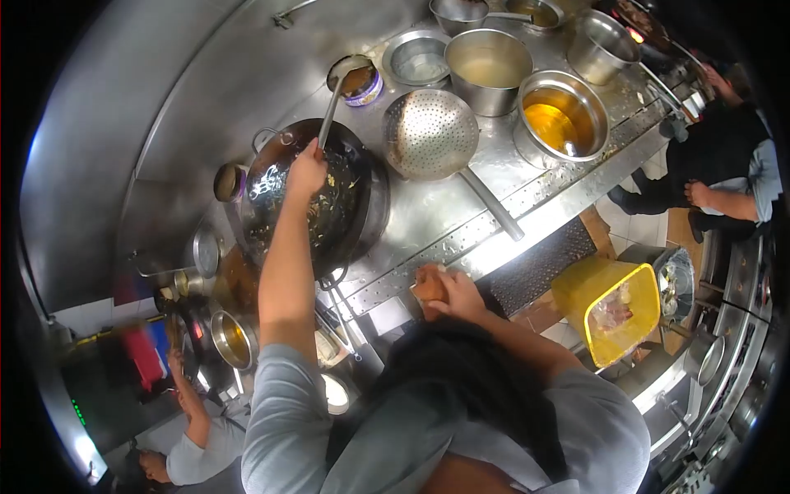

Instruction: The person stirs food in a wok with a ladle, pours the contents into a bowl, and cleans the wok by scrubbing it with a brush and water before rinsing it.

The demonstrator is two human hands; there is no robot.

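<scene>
My left hand [306, 171] is closed round the handle of a metal ladle [330, 114], reaching over a dark wok [374, 193]. The ladle's head is at the mouth of an open can [364, 92] with a purple and white label, holding something brown. Oily scraps of food [329, 185] lie in the wok, partly hidden by my forearm. Close to my body at the counter's front edge, my right hand [462, 295] grips a folded brown cloth [429, 290].
A perforated strainer [432, 132] lies on the steel counter [411, 222], its handle towards the front edge. Behind it stand a pot of cloudy liquid [490, 70] and a pot of yellow oil [555, 119]. A yellow bin [576, 292] is at right. Co-workers stand on both sides.
</scene>
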